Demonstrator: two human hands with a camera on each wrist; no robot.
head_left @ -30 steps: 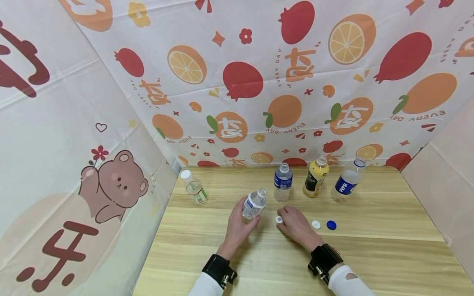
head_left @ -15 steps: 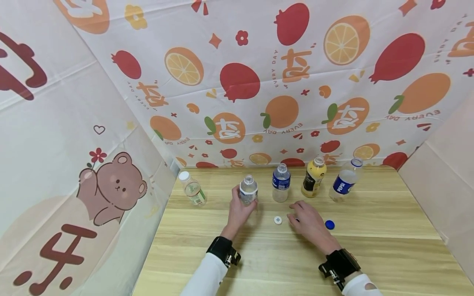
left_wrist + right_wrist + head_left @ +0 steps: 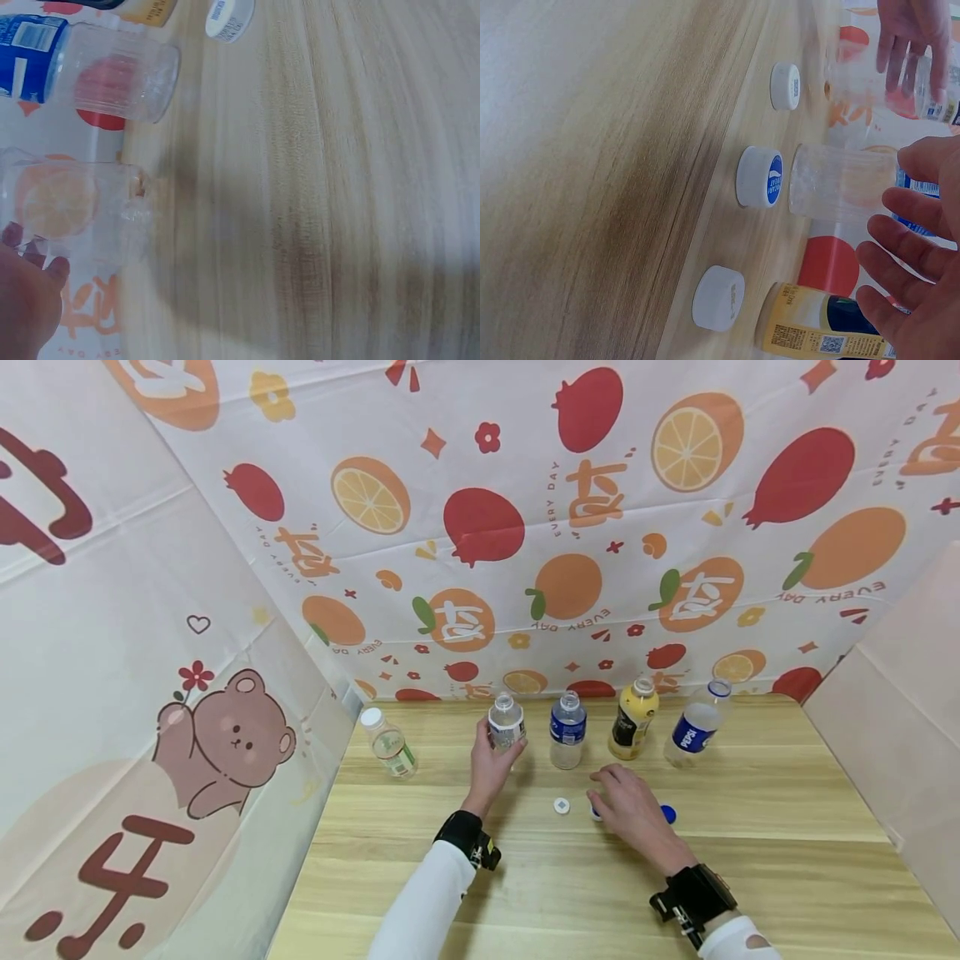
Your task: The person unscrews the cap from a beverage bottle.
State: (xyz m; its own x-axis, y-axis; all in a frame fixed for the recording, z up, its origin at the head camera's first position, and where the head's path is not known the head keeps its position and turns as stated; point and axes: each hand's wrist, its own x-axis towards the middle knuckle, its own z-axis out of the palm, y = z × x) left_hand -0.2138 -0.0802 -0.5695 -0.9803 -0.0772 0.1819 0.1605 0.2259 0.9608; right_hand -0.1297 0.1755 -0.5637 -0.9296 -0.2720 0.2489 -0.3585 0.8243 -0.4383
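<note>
My left hand grips a clear plastic bottle with a white label and an uncapped neck, upright near the table's back. Beside it stands an uncapped bottle with a blue label. My right hand holds nothing, its fingers spread above the bottle caps. In the right wrist view, a small white cap, a white cap with a blue printed top and another white cap lie in a row. From the head view my right hand hides the last one and partly covers the blue-printed one.
A yellow bottle and a Pepsi bottle, both uncapped, stand at the back right. A blue cap lies beyond my right hand. At the left stands a clear bottle with a white cap. Printed cloth hangs behind the table.
My left hand has moved the clear bottle back and slightly left, turning it from tilted to upright. My right hand has left the small white cap and shifted right over the other caps.
</note>
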